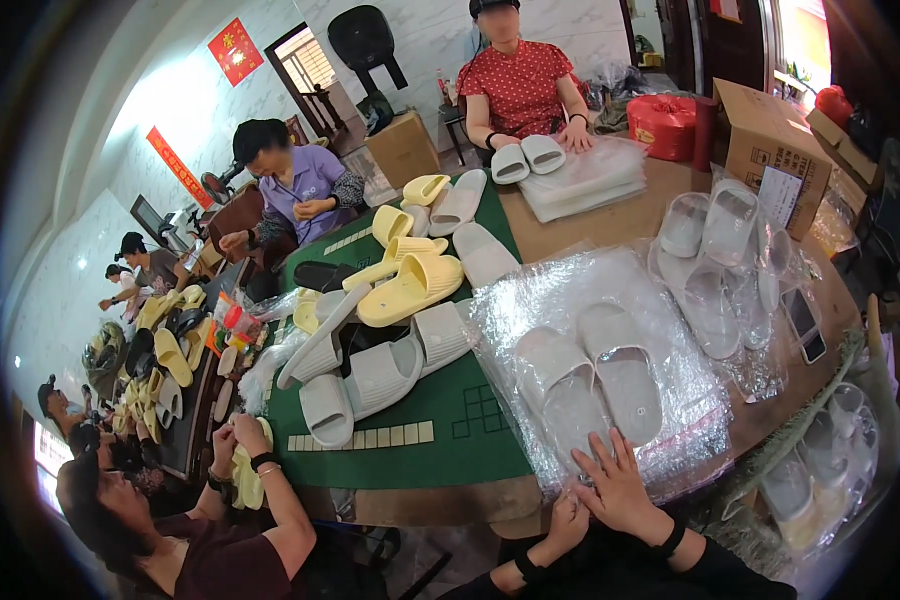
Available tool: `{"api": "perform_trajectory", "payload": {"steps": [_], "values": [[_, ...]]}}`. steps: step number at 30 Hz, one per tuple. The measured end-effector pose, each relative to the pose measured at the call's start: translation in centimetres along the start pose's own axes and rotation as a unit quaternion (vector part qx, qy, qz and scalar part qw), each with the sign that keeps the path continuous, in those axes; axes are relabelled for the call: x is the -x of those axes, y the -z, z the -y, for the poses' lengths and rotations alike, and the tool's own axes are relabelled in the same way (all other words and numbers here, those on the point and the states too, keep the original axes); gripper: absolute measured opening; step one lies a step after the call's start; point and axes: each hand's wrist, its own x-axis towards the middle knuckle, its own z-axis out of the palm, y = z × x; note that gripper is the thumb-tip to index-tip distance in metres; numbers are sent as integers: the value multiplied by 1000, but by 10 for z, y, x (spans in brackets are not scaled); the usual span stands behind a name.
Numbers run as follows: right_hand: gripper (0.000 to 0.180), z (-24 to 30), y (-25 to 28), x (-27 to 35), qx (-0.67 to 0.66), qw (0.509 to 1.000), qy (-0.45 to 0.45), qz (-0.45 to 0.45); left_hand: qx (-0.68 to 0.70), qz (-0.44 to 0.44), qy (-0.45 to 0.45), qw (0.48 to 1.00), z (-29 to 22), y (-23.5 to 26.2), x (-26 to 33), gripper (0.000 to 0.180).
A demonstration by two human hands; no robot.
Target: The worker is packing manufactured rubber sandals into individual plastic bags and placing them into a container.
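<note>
1 grey slipper pair [632, 395] bagged atop bag stack [697, 430]; right hand [620, 490] spread flat, left hand [568, 522] pinched, hold unclear. Stack's right: bagged slippers [722, 228]; left: loose slippers [410, 288], unbagged.

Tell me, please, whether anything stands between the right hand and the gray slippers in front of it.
Clear plastic film appears to: it seems to cover the gray slippers, with the right hand spread at their near end. Nothing else visible does.
</note>
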Motion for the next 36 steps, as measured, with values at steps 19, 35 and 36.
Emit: {"api": "perform_trajectory", "payload": {"steps": [19, 35, 36], "values": [[52, 1, 0, 1, 29, 1000, 3, -1, -13, -9, -58, 998, 2, -1, -4, 16], [52, 0, 0, 1, 23, 1000, 10, -9, -1, -25, -40, 999, 1, -2, -2, 17], [52, 0, 0, 1, 25, 1000, 11, -12, -17, -22, -59, 998, -2, -1, -3, 17]]}}
